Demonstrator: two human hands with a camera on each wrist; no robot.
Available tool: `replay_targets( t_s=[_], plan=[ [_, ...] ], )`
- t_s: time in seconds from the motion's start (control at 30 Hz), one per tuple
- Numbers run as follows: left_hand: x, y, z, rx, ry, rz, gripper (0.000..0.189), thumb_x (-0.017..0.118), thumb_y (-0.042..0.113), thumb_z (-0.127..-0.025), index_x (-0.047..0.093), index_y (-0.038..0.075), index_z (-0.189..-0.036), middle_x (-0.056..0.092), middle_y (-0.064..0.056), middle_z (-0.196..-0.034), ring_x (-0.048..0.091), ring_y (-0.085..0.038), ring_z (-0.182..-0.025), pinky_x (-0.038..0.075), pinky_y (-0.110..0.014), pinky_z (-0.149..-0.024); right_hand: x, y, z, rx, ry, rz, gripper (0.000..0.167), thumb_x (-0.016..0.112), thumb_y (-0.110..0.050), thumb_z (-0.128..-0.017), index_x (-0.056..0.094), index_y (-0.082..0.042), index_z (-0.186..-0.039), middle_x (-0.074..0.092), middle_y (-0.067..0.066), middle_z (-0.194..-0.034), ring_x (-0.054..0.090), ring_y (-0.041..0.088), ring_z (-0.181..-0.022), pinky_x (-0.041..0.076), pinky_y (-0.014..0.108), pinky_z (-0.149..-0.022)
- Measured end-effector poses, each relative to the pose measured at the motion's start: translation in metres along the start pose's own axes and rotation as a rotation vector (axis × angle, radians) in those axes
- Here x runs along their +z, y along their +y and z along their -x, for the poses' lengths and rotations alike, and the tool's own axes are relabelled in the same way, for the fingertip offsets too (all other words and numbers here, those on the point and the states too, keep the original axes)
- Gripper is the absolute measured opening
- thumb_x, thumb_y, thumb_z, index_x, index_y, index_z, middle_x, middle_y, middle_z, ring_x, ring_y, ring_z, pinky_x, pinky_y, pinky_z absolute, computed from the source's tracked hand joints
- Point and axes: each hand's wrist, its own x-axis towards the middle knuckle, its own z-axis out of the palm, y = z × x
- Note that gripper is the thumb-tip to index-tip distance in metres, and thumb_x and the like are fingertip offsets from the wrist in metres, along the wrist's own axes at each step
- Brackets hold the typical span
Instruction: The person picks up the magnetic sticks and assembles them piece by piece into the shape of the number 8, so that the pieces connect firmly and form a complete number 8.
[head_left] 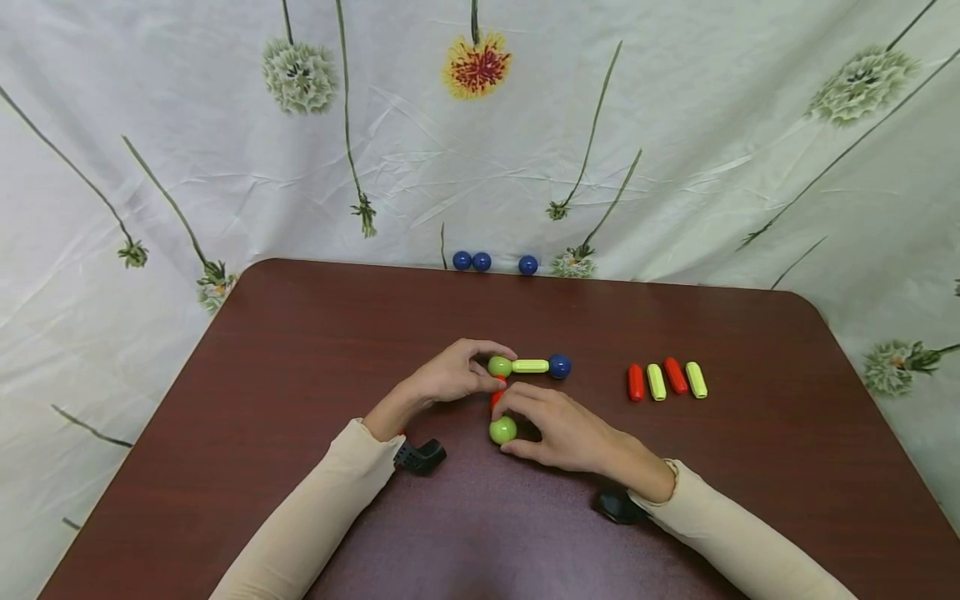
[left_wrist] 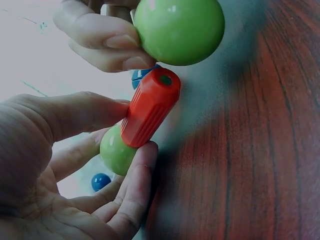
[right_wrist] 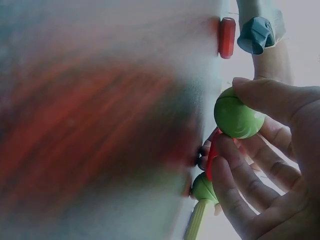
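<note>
My left hand point(head_left: 456, 372) pinches a ridged red rod point(left_wrist: 151, 107) between thumb and fingers. At the rod's far end sits a green ball point(head_left: 499, 366), with the left fingers around it. From that ball a yellow-green rod point(head_left: 531, 366) runs right to a blue ball point(head_left: 558, 366). My right hand point(head_left: 562, 427) grips a second green ball point(right_wrist: 239, 116) with thumb and fingertips, close to the red rod's near end. In the left wrist view, that end face shows and a small gap appears between rod and ball.
Several loose rods, red point(head_left: 636, 382) and yellow-green point(head_left: 696, 380), lie to the right on the brown table point(head_left: 750, 333). Three blue balls point(head_left: 528, 265) stand along the far edge, by the flowered cloth point(head_left: 675, 125). Another red rod point(right_wrist: 226, 37) lies near the left wrist.
</note>
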Motion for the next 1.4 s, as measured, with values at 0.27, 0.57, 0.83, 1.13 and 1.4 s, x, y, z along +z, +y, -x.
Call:
replay_targets(
  t_s=[0.27, 0.57, 0.83, 1.13, 1.4],
  plan=[
    [0.001, 0.001, 0.001, 0.020, -0.008, -0.012, 0.045, 0.068, -0.002, -0.090, 0.059, 0.003, -0.134, 0.071, -0.006, -0.085, 0.046, -0.008, -0.054, 0.031, -0.021, -0.053, 0.000, -0.001, -0.001, -0.016, 0.015, 0.049, 0.026, 0.076, -0.024, -0.091, 0.063, -0.018, -0.112, 0.059, -0.006, -0.114, 0.059, 0.011, -0.099, 0.051, 0.026, -0.084],
    [0.003, 0.001, 0.000, 0.026, -0.016, -0.020, 0.043, 0.067, -0.003, -0.091, 0.059, 0.002, -0.133, 0.070, -0.005, -0.084, 0.043, -0.007, -0.052, 0.031, -0.021, -0.053, -0.001, -0.002, -0.001, 0.011, 0.015, 0.062, 0.024, 0.076, -0.027, -0.091, 0.065, -0.018, -0.110, 0.061, -0.007, -0.113, 0.060, 0.010, -0.098, 0.051, 0.025, -0.082],
    [0.004, 0.002, 0.000, 0.015, -0.010, -0.037, 0.043, 0.068, -0.002, -0.090, 0.060, 0.003, -0.132, 0.065, -0.002, -0.075, 0.043, -0.008, -0.052, 0.031, -0.021, -0.053, -0.011, -0.003, 0.004, 0.024, 0.037, 0.025, 0.025, 0.077, -0.024, -0.090, 0.066, -0.016, -0.111, 0.064, -0.007, -0.113, 0.062, 0.011, -0.100, 0.052, 0.025, -0.083],
    [0.004, 0.005, 0.002, 0.037, -0.008, -0.112, 0.048, 0.071, 0.001, -0.090, 0.057, 0.004, -0.136, 0.056, -0.018, -0.127, 0.070, -0.013, -0.078, 0.048, -0.023, -0.068, -0.025, 0.005, 0.019, 0.117, 0.077, -0.005, 0.027, 0.077, -0.022, -0.090, 0.067, -0.011, -0.113, 0.066, -0.001, -0.110, 0.064, 0.014, -0.094, 0.056, 0.034, -0.081],
    [0.001, 0.006, 0.006, 0.066, -0.028, -0.181, 0.053, 0.074, 0.006, -0.089, 0.056, 0.008, -0.139, 0.054, -0.015, -0.133, 0.072, -0.015, -0.083, 0.052, -0.026, -0.075, -0.039, 0.021, 0.038, 0.187, 0.167, -0.039, 0.030, 0.080, -0.020, -0.087, 0.066, -0.009, -0.112, 0.068, 0.004, -0.107, 0.066, 0.017, -0.092, 0.057, 0.038, -0.079]
  ],
)
